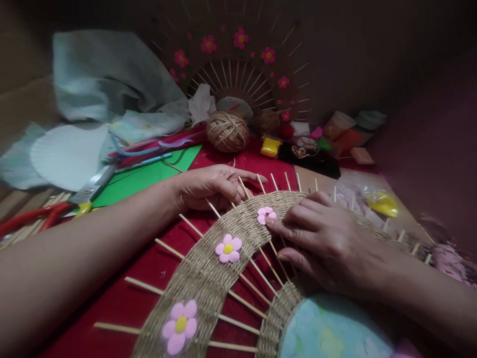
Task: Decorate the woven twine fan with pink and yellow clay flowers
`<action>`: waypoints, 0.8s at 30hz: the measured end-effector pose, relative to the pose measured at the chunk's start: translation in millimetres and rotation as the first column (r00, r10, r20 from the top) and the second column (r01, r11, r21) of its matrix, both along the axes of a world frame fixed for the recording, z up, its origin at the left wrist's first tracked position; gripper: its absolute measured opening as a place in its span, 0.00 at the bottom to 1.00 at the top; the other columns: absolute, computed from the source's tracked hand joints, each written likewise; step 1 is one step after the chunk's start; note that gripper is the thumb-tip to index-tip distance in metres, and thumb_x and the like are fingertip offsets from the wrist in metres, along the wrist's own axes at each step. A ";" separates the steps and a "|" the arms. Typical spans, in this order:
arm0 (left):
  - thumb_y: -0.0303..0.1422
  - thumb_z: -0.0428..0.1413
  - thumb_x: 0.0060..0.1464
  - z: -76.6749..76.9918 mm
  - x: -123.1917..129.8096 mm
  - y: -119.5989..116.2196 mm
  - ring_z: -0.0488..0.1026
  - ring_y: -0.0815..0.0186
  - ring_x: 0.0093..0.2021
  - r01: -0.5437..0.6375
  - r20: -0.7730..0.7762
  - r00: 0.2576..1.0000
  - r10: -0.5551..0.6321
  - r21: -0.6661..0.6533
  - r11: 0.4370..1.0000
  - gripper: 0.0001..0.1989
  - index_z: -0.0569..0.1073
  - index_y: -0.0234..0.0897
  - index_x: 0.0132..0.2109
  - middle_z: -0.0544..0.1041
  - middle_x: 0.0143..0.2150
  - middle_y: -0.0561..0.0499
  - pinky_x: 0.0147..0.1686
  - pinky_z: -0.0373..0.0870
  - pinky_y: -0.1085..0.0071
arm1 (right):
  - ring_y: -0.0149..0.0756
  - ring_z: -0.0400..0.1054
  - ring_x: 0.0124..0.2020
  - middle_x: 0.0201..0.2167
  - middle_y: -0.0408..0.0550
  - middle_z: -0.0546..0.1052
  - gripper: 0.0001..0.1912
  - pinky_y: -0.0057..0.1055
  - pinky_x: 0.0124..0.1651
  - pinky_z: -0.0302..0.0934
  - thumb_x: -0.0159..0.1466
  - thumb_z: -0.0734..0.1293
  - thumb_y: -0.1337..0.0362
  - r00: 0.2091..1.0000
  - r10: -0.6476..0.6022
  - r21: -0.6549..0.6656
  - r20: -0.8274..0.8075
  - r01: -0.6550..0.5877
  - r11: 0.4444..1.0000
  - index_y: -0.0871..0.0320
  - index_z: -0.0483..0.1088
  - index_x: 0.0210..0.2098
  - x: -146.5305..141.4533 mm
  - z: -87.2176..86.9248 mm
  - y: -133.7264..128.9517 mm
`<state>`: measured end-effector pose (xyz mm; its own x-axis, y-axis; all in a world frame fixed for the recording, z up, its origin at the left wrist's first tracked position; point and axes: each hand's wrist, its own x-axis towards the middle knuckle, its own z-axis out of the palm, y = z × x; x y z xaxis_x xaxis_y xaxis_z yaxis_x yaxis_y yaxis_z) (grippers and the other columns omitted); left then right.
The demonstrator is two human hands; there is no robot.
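Observation:
A large woven twine wheel (204, 268) with thin wooden spokes fills the foreground. Pink flowers with yellow centres, one (228, 248) higher and one (180, 325) lower, sit on its band. My left hand (219, 186) is at the band's far edge among the spoke tips, thumb bent and one finger stretched out; its other fingers are partly hidden. On the band's upper part, my right hand (324, 233) touches a pink flower (265, 216) with an index fingertip, which covers part of it. The thumb of that hand lies apart, below, over the spokes.
Behind the wheel lie a twine ball (228, 131), a yellow clay packet (271, 147) and a green sheet (137, 181). Red-handled scissors (93, 186) and a white paper plate (69, 156) are at left. A second flowered wheel (240, 39) stands at the back. A plastic bag (382, 204) lies at right.

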<state>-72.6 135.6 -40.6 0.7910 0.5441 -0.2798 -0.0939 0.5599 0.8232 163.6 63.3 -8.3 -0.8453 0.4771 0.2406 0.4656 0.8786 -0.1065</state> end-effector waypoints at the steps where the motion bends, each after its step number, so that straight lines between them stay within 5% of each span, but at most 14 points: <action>1: 0.14 0.54 0.41 -0.1 -0.1 0.3 0.79 0.60 0.36 0.002 0.000 1.000 -0.002 0.001 1.000 0.36 0.60 0.27 0.60 0.81 0.37 0.39 0.31 0.71 0.72 | 0.38 0.61 0.30 0.29 0.50 0.72 0.18 0.41 0.38 0.53 0.65 0.62 0.61 1.000 0.005 -0.007 -0.015 -0.005 1.000 0.67 0.71 0.49 0.8 0.1 -0.1; 6: 0.14 0.54 0.41 -0.5 -0.1 1.5 0.79 0.60 0.36 0.005 -0.002 1.000 -0.005 0.002 1.000 0.35 0.60 0.27 0.59 0.80 0.39 0.38 0.32 0.72 0.71 | 0.37 0.61 0.30 0.29 0.51 0.71 0.17 0.40 0.38 0.53 0.64 0.62 0.63 0.994 -0.007 -0.032 -0.108 0.004 0.999 0.67 0.71 0.48 3.9 1.4 -0.6; 24: 0.15 0.54 0.40 1.8 -0.3 -1.3 0.78 0.60 0.37 0.005 0.028 1.000 -0.006 0.024 1.000 0.38 0.58 0.27 0.61 0.80 0.39 0.37 0.36 0.72 0.67 | 0.39 0.62 0.31 0.29 0.51 0.71 0.19 0.41 0.38 0.54 0.65 0.61 0.59 0.998 -0.052 0.068 -0.048 0.055 0.996 0.67 0.71 0.48 -2.3 1.8 2.4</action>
<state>-73.0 134.3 -38.7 0.8015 0.5457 -0.2446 -0.1138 0.5408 0.8334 161.3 65.7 -6.5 -0.8065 0.5020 0.3124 0.5079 0.8587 -0.0685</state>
